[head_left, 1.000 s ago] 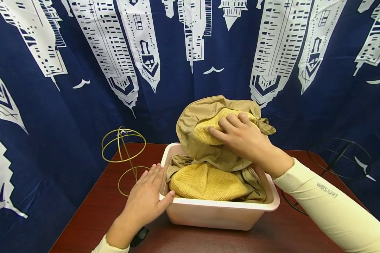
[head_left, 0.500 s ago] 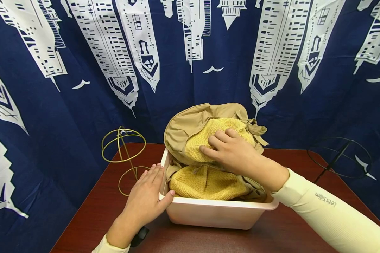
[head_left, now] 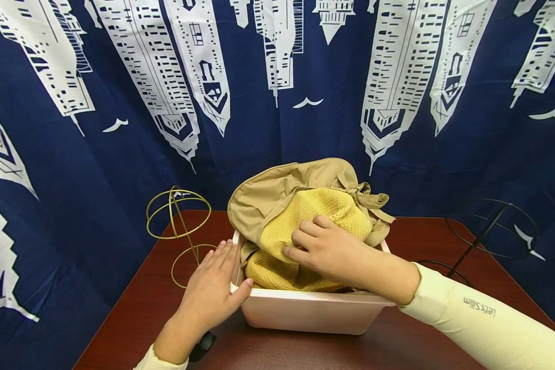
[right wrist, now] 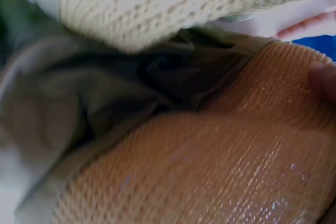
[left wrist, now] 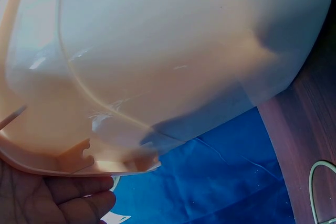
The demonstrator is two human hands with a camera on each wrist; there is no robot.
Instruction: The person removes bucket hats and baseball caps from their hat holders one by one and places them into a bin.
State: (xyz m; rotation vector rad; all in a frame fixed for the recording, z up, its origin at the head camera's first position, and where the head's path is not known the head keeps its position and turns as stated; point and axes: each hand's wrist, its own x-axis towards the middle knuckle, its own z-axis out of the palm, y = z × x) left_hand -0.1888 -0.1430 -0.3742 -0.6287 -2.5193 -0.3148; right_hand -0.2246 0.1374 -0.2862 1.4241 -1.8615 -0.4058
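Observation:
My right hand (head_left: 328, 252) grips the yellow woven crown of a sun hat (head_left: 316, 208) with curled fingers. The hat has a wide khaki fabric brim and a tied bow at its right side, and it leans over the back of a pale pink plastic bin (head_left: 305, 313). Under it, partly covered, another yellow woven hat (head_left: 270, 272) lies in the bin. My left hand (head_left: 215, 288) rests with straight fingers along the bin's left rim. The left wrist view has the bin's wall (left wrist: 173, 77) above the fingers; woven crown (right wrist: 199, 166) fills much of the right wrist view.
A gold wire stand (head_left: 168, 238) stands on the dark red table (head_left: 134, 308) left of the bin, and a black wire stand (head_left: 478, 240) at the right. Behind hangs a navy cloth (head_left: 268, 139) printed with white buildings.
My right hand has lowered the upper hat toward the bin and slightly left, so it now covers more of the hat beneath. The left hand has stayed at the rim.

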